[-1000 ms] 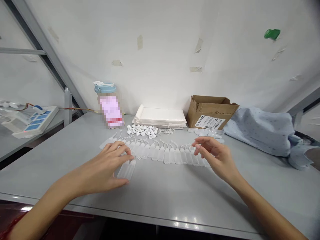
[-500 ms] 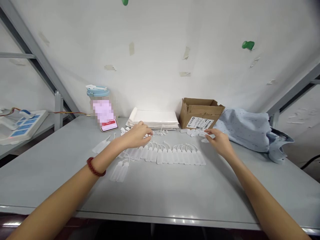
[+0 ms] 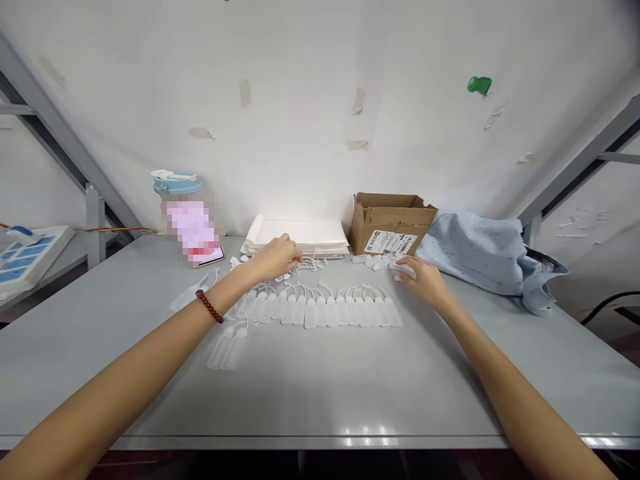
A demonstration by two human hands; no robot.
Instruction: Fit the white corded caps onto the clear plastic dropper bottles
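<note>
My left hand (image 3: pixel 281 259) reaches over a small pile of white straps (image 3: pixel 313 265) in front of the paper stack. Its fingers are pinched together, and what lies between them, if anything, is hidden. On the right, my right hand (image 3: pixel 425 280) holds a translucent white plastic piece (image 3: pixel 404 269) between thumb and fingers. Similar loose pieces (image 3: pixel 377 261) lie beside it, against the box. Between my hands stretches a row of flat frosted plastic pieces (image 3: pixel 345 312) with thin white straps at their tops. Two more strapped pieces (image 3: pixel 227 349) lie nearer me.
A cardboard box (image 3: pixel 393 217) and a pale blue cloth (image 3: pixel 475 253) occupy the back right. White sheets (image 3: pixel 305 233) are stacked by the wall. At the back left a phone (image 3: pixel 195 230) leans on a blue-lidded container (image 3: pixel 177 183). The grey table's front edge (image 3: pixel 320 441) runs across below.
The camera view has shifted slightly. My right hand now has a plastic piece clearly in its fingers. My left hand's fingers have drawn closer together near the white straps.
</note>
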